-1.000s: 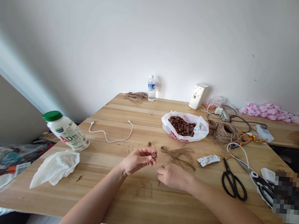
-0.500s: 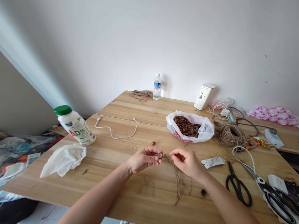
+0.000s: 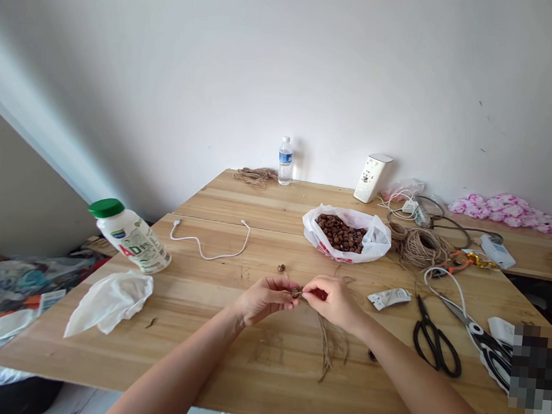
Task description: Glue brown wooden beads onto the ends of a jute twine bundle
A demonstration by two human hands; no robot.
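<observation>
Left hand pinches a small brown nut, right hand pinches twine against it over the desk, and joining them probably needs steady fingers.

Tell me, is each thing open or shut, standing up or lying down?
left hand: pinching the brown nut
right hand: pinching the twine at the nut
plastic bag: open, holds loose nuts
water bottle: upright, capped
green-capped bottle: capped
black scissors: shut, lying flat
white cable: unplugged

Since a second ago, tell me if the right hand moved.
Yes: right hand, holding twine, moved forward, to level with the packet, meeting the left hand at the nut.
</observation>
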